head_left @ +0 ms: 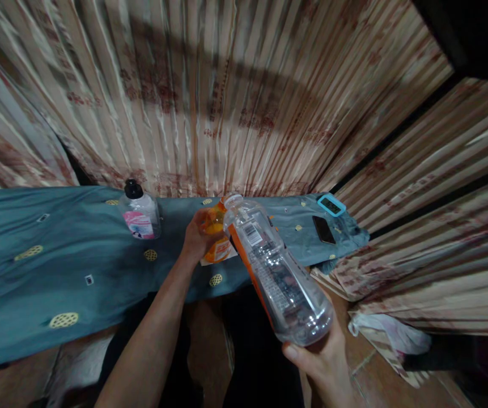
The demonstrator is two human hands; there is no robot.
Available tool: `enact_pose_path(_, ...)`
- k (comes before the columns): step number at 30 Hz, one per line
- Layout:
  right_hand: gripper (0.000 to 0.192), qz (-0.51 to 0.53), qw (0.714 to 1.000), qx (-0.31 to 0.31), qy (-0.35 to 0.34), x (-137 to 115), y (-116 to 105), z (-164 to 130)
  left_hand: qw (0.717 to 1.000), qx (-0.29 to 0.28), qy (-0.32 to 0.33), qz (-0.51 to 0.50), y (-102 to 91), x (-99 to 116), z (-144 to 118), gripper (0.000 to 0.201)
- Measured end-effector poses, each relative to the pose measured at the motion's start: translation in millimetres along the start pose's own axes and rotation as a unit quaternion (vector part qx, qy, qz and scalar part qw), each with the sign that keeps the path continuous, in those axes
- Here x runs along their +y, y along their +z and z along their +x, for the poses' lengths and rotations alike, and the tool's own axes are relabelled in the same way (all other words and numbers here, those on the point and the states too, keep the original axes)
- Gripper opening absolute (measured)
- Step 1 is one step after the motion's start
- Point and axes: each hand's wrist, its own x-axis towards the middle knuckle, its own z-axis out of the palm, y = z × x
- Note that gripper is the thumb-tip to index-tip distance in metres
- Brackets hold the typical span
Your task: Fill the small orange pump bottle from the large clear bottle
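A large clear plastic bottle is held at its base by the right hand, the fingers wrapped under and around the bottom, so that the bottle is tilted with its open neck pointed down toward a smaller orange bottle. The orange bottle is gripped around its body by the left hand and is kept on or just above the bench, which is covered by a teal cloth with small yellow patterned dots; whether it rests on the cloth cannot be told. The mouths of the two bottles are brought close together, touching or nearly so. The clear bottle appears almost empty, so it is judged to be light, but its thin walls are likely to dent under a hard squeeze, and its smooth, ribbed surface may be slippery if wet; a hold low on the base or around the labelled middle is judged the surest. The orange bottle is small and is judged stiff enough to be clasped firmly around its waist. Further left on the bench a clear bottle with a black cap and pink label is seen standing upright, well apart from the hands. At the right end a dark phone and a small device with a blue frame are laid near each other. Striped curtains are hung behind.
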Motion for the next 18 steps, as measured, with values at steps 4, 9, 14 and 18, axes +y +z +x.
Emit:
enact_pose_path(4,0.091,-0.010,1.000,-0.001,0.003,-1.2,0.6,-0.2,1.000,-0.008,-0.002,0.002,-0.6,3.8,-1.3,0.056)
enact_pose_path(9,0.093,0.004,1.000,-0.006,0.012,-4.4,5.0,1.3,1.000,-0.008,-0.001,-0.002,-0.3,5.7,-1.9,0.053)
enact_pose_path(14,0.098,0.004,1.000,-0.013,0.016,1.4,3.5,0.0,1.000,-0.004,0.001,-0.006,-0.3,4.6,-0.9,0.057)
enact_pose_path(18,0.099,-0.003,1.000,-0.007,0.001,8.0,0.4,-1.4,1.000,-0.003,0.004,-0.011,-0.1,3.0,-0.9,0.057)
